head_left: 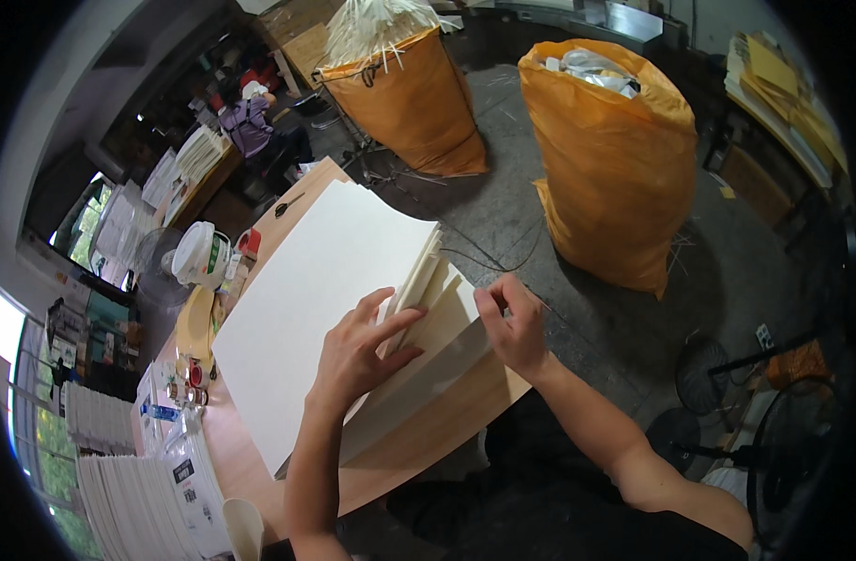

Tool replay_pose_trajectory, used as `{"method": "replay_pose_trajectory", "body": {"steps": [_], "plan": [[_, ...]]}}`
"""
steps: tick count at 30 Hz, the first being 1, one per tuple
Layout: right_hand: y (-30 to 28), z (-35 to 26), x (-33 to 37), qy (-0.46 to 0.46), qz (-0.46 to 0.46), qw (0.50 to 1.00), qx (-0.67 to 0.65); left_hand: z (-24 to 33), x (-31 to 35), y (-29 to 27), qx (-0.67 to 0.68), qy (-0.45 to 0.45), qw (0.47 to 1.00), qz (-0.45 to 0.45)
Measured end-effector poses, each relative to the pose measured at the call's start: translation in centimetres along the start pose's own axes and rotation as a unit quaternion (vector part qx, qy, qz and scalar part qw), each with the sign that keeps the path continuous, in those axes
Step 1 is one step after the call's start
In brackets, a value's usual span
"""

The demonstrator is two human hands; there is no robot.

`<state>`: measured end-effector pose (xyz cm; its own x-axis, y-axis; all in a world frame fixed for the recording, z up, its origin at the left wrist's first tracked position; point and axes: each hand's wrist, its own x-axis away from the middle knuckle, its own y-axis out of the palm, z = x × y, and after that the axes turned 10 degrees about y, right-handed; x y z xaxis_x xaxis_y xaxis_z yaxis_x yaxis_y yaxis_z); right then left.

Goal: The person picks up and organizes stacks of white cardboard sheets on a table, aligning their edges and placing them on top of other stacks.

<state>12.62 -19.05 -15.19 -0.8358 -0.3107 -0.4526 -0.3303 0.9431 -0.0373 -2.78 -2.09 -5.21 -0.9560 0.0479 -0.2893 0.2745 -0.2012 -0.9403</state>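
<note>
A stack of large white sheets (325, 252), paper or thin board, lies at an angle on the wooden table before me. Along its right side several edges are lifted and fanned apart. My left hand (358, 351) rests on those raised edges, its fingers spread and the thumb apart from them. At the right corner of the lower sheets (456, 299), my right hand (514, 327) is closed in a pinch, fingertips by the sheet edge. A thin reddish tip shows beside its knuckles; what the fingers hold is hidden.
Two orange sacks (615, 168) stand on the floor beyond the table (465, 402). Scissors (288, 206), a white bucket (202, 254) and tape rolls (197, 374) line the table's far left side. Bundled stacks (138, 505) sit lower left. Fans (704, 374) stand right. A person (250, 126) sits farther off.
</note>
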Motion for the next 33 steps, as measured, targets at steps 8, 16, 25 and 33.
{"method": "replay_pose_trajectory", "body": {"steps": [8,16,25,33], "plan": [[-1.6,0.2,-4.7,0.146,-0.285,0.913,0.254,-0.7,0.4,0.4,-0.032,0.015,0.999,0.006],[0.6,1.9,-3.4,0.324,-0.189,0.907,-0.192,-0.5,0.2,0.5,-0.019,0.029,0.999,0.005],[1.5,0.5,2.1,-0.208,-0.265,0.912,0.234,-0.8,0.4,0.7,-0.038,0.068,0.997,-0.012],[1.7,-1.6,0.3,0.007,-0.509,0.839,0.194,1.0,7.4,4.7,-0.224,-0.033,0.974,0.032]]}}
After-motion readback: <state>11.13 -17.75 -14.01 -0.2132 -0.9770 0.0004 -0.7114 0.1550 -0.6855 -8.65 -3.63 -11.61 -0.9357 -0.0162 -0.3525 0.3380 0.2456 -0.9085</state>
